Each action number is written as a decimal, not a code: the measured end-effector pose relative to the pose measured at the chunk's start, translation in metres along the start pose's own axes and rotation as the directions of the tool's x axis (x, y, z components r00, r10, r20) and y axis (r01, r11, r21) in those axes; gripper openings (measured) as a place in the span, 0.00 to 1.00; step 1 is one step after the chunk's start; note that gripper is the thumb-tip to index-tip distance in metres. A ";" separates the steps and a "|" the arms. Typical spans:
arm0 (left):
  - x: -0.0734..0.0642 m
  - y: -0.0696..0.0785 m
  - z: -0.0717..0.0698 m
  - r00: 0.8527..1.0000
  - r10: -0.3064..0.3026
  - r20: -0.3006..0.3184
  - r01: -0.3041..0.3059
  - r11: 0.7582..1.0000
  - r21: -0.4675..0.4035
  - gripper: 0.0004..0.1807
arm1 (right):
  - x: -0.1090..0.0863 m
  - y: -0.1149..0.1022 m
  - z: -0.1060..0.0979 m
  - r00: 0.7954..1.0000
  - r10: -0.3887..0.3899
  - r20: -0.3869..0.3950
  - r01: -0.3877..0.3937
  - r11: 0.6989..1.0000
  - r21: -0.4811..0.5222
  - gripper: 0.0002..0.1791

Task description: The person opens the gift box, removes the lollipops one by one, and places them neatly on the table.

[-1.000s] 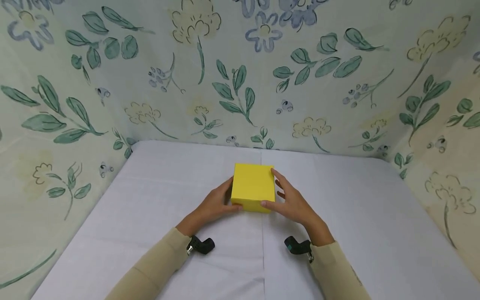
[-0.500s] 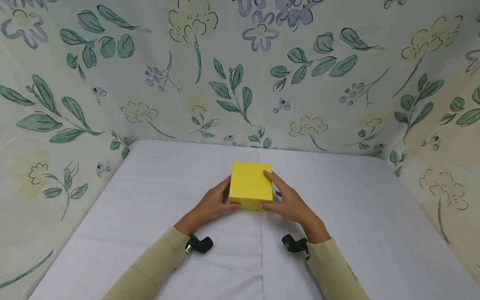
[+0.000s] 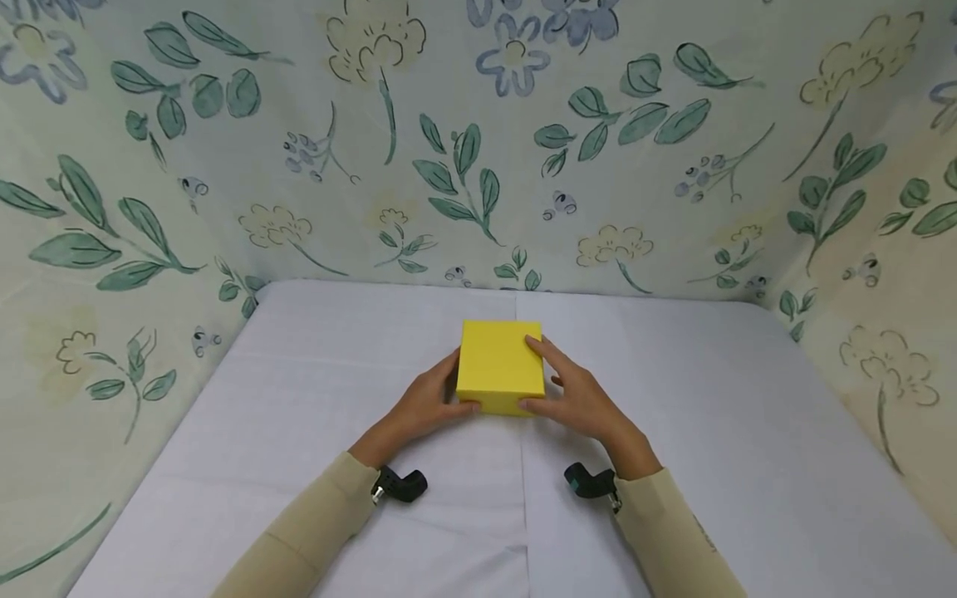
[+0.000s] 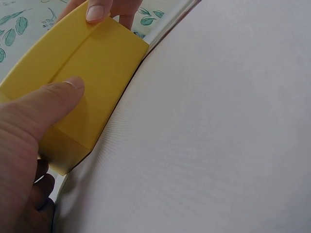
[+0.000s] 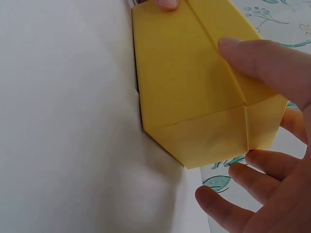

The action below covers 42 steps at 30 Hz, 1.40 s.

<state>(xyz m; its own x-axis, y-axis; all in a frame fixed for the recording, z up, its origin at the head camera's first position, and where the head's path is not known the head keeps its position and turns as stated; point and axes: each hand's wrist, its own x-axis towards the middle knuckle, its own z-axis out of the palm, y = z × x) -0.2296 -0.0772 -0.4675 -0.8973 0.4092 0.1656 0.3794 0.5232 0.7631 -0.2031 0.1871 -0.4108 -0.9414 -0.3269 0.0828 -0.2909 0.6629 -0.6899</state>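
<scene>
A yellow box (image 3: pixel 499 357) with a lid sits on the white cloth between both hands. My left hand (image 3: pixel 420 404) holds its left side, the thumb on the near face and the other fingers mostly hidden beyond the side. My right hand (image 3: pixel 591 407) holds the right side, with its thumb on the near face and its index finger over the top's right edge. In the right wrist view, the right thumb lies by the lid's seam on the box (image 5: pixel 189 73), while several lower fingers are spread near or off the side. The lid looks closed in the left wrist view.
A white cloth (image 3: pixel 336 332) with a lengthwise crease covers the table. Floral fabric (image 3: pixel 449 149) hangs behind the table and along both sides. Black wrist cameras (image 3: pixel 404 486) are worn at the cuffs of the beige sleeves (image 3: pixel 306 523).
My right index finger has shifted from the box's right edge onto its top. The head view has shifted slightly. The box stays on the cloth, and my left hand keeps its hold.
</scene>
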 end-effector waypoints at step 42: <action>0.000 0.009 -0.005 0.997 -0.055 -0.054 0.054 0.998 -0.031 0.56 | 0.000 -0.002 -0.003 0.995 -0.088 -0.038 0.089 0.996 0.026 0.43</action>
<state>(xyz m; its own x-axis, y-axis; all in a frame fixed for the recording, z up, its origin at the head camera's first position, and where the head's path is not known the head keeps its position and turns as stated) -0.2269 -0.0763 -0.4578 -0.9277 0.3388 0.1567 0.3236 0.5210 0.7899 -0.2028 0.1878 -0.4073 -0.9179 -0.3586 0.1702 -0.3692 0.6137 -0.6979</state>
